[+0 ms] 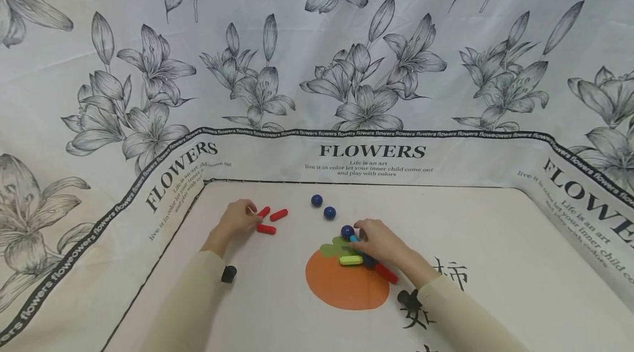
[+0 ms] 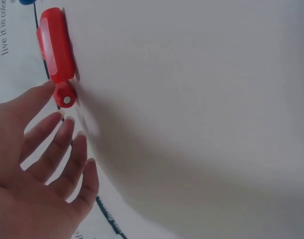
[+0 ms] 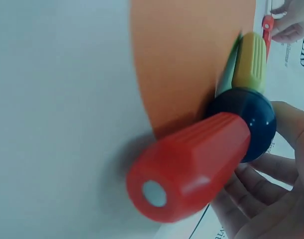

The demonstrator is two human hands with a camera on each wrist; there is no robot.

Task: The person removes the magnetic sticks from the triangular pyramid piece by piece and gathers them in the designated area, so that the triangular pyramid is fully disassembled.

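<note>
Three red magnetic sticks lie at the back left, one nearer red stick (image 1: 266, 229) and another red stick (image 1: 279, 214) lying loose. My left hand (image 1: 241, 216) reaches the third red stick (image 1: 263, 212), thumb and fingers apart around its end, with no firm grip showing. My right hand (image 1: 380, 240) pinches a light-blue stick (image 1: 354, 238) beside a blue ball (image 1: 348, 231). A dark ball (image 3: 256, 119) below that hand joins a red stick (image 3: 191, 167) and a yellow-green stick (image 1: 350, 260). A green stick (image 3: 228, 67) lies beside the yellow one. The right palm is partly hidden.
Behind the right hand are two loose balls, a blue ball (image 1: 317, 201) and another blue ball (image 1: 329, 213). An orange fruit print (image 1: 342, 286) marks the pale table mat (image 1: 257, 308). A flower-printed curtain (image 1: 277, 154) borders the back and sides.
</note>
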